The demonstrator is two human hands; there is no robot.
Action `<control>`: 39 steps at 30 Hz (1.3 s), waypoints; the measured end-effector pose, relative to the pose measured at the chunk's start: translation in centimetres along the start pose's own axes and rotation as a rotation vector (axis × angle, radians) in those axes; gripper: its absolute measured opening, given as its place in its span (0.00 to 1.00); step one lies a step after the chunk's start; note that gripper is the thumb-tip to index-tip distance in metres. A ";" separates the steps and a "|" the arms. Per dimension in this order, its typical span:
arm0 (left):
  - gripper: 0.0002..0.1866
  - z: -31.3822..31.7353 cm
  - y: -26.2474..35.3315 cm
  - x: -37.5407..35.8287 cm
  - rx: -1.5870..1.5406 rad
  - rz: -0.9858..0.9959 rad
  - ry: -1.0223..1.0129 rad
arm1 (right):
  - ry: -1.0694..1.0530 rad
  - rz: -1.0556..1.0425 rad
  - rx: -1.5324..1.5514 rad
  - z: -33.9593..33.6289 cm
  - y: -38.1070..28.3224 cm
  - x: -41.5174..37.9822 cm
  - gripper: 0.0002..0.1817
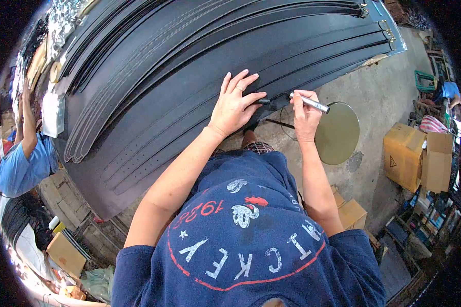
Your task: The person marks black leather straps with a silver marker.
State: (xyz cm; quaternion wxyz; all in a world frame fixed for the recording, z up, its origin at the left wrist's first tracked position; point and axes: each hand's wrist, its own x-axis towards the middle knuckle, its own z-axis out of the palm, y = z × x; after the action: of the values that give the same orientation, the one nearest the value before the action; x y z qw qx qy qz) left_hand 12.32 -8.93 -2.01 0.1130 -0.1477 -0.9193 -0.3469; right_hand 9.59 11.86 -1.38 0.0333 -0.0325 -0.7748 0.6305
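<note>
My right hand (306, 120) grips a silver marker pen (316, 104) with a dark end, its tip pointing left toward the table's near edge. On the black belts my left hand (233, 107) rests with several fingers spread. Its thumb and index finger pinch a small black marker cap (263, 101). Beneath and beside this hand, several black belts (189, 120) lie side by side, with holes at their left ends. Brass-coloured fittings (388, 34) show at their right ends. Farther back lies a bunch of stitched black belts (153, 71).
The dark table (89, 192) fills the upper left. A round stool (338, 134) stands by my right forearm. Cardboard boxes (403, 151) sit on the floor at right. Another person in a blue shirt (28, 163) is at the left; a second blue-clad person (449, 91) is far right.
</note>
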 end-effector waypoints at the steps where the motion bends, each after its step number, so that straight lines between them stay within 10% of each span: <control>1: 0.18 0.0 0.0 0.0 0.004 0.000 -0.003 | -0.001 -0.010 -0.001 0.0 0.1 0.0 0.05; 20: 0.17 -0.1 0.1 0.1 -0.009 -0.002 0.005 | 0.000 -0.286 -0.238 0.6 0.2 -0.2 0.05; 25: 0.22 -0.3 0.1 0.1 -0.019 -0.009 -0.031 | -0.022 0.018 0.135 0.4 0.5 -0.8 0.05; 39: 0.20 -0.2 0.0 0.0 -0.019 -0.003 -0.013 | 0.209 -0.073 0.082 -1.3 1.6 2.6 0.07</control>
State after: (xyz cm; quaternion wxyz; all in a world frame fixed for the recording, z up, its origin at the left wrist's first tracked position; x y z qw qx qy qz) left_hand 12.30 -9.02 -1.85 0.1054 -0.1496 -0.9169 -0.3548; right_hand 7.09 13.64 -2.62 0.1381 -0.0682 -0.7415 0.6531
